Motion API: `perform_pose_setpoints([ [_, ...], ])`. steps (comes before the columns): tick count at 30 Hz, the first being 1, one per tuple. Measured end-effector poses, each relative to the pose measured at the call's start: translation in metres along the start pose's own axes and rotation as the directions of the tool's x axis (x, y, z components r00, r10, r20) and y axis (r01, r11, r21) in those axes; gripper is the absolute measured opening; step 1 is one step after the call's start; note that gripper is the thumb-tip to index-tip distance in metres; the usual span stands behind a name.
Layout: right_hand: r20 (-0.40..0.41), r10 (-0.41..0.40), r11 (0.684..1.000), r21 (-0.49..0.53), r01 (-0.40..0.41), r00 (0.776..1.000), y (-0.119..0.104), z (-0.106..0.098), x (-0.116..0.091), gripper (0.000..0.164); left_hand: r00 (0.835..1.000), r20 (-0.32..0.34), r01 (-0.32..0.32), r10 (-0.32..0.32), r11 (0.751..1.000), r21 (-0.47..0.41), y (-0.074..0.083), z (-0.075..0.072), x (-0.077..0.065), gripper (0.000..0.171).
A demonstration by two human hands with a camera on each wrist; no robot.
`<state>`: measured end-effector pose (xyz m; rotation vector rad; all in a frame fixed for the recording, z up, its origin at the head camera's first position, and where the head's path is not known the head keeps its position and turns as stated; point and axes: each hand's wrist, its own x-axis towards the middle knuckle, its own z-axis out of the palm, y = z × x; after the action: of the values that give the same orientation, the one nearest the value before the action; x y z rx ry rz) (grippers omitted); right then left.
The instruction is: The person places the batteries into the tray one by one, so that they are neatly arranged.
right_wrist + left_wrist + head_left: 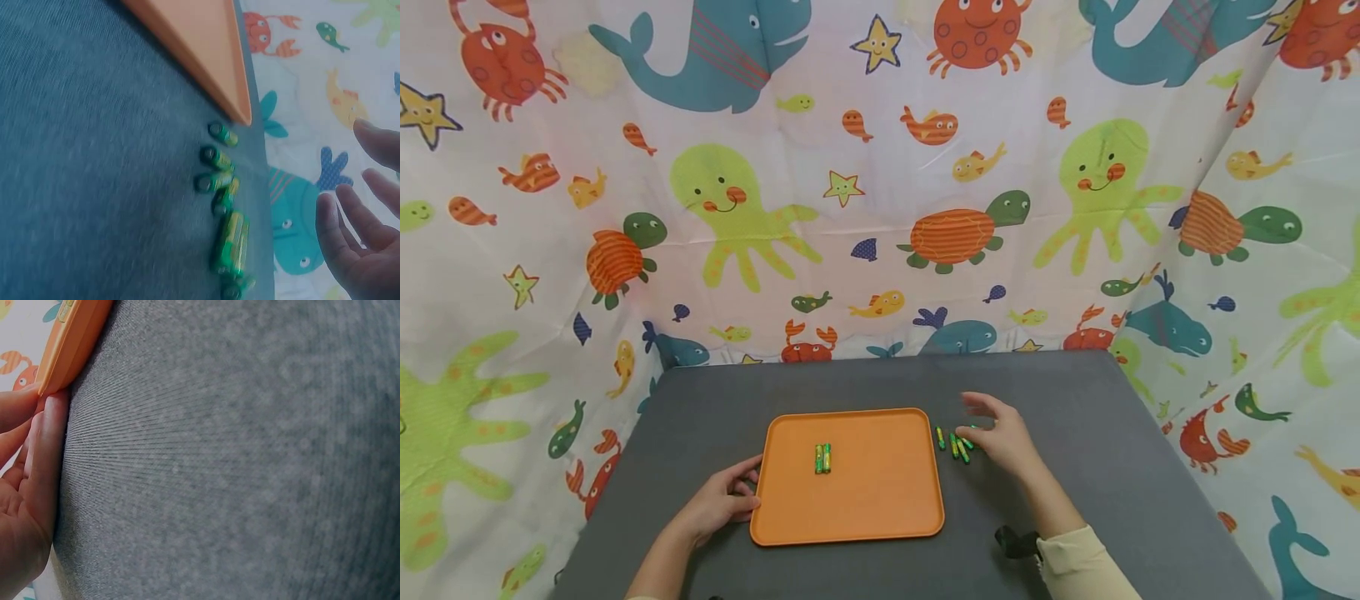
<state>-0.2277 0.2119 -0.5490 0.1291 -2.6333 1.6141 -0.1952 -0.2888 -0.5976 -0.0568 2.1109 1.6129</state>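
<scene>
An orange tray (880, 492) lies on the grey table, and two green-and-yellow batteries (827, 458) sit side by side on its left half. My left hand (722, 500) is at the tray's left edge; in the left wrist view its thumb and fingers pinch the rim. Just right of the tray, several more batteries (954, 447) lie loosely grouped on the table. Over that group hovers my right hand (1003, 437), fingers apart and loosely bent, partly covering some batteries in the head view. The right wrist view shows nothing between those fingers, with a battery pair (234, 240) below.
The grey table (1037, 387) extends around the tray on all sides. A curtain (865, 208) printed with sea animals hangs behind it and along both sides. A black strap (1018, 542) shows by my right sleeve.
</scene>
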Motion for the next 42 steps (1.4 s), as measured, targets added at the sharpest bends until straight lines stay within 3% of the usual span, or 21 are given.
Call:
perform_pose_setpoints([
  [14,-0.055,0.078,0.992,-0.097,-0.083,0.995,0.027,-0.026,-0.013,0.061,0.999,-0.035,0.010,-0.010,1.000,0.002,0.001,0.002,0.000,0.078],
  [20,-0.031,0.123,0.988,-0.088,-0.125,0.992,0.040,-0.039,-0.017,0.068,0.999,-0.034,0.008,-0.008,1.000,0.006,0.001,0.003,-0.001,0.078],
  [25,-0.010,0.139,0.977,-0.161,-0.138,0.990,0.053,-0.045,-0.017,0.074,0.999,-0.043,0.020,-0.020,1.000,0.002,0.003,0.003,-0.001,0.078],
  [32,0.000,0.145,0.966,-0.215,-0.142,0.989,0.064,-0.048,-0.020,0.078,0.999,-0.039,0.022,-0.022,1.000,-0.001,0.002,0.003,0.001,0.078],
  [39,0.035,0.233,0.951,-0.215,-0.220,0.972,0.068,-0.047,-0.025,0.082,0.999,-0.046,0.030,-0.029,1.000,0.005,0.002,0.003,0.002,0.078],
  [42,0.054,0.234,0.953,-0.210,-0.218,0.971,0.069,-0.047,-0.025,0.084,0.998,-0.057,0.037,-0.037,0.999,0.008,0.003,0.004,0.001,0.077],
])
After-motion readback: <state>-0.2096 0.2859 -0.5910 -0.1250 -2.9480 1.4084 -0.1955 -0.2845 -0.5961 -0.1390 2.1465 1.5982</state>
